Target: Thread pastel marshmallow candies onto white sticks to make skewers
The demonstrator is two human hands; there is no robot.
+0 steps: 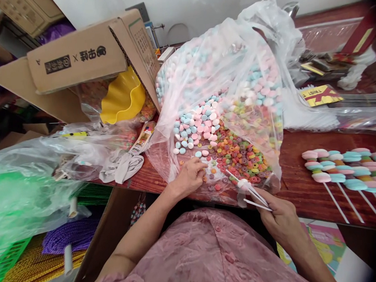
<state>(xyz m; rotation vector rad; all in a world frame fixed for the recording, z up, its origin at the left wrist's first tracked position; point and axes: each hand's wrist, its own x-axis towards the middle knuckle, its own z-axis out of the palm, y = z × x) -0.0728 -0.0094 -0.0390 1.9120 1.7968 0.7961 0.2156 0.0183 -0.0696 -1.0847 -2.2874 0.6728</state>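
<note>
My right hand (280,214) is closed around several thin white sticks (257,195). A white candy piece (244,184) is threaded on one of them, below its bare tip. Over the front of an opened clear plastic bag (168,148), my left hand (189,176) has its fingers curled together at the edge of the loose sweets; what they pinch, if anything, I cannot make out. Pink, blue and white marshmallows (202,121) lie just beyond it. Colourful ring-shaped gummies (245,157) are heaped between the marshmallows and my right hand.
Candy skewers (338,167) of stacked marshmallows lie at the table's right. A cardboard box (78,58) with a yellow wavy bowl (122,98) stands at left. A grey cloth (122,166) lies near the table edge (152,176). Purple cords (70,237) are lower left.
</note>
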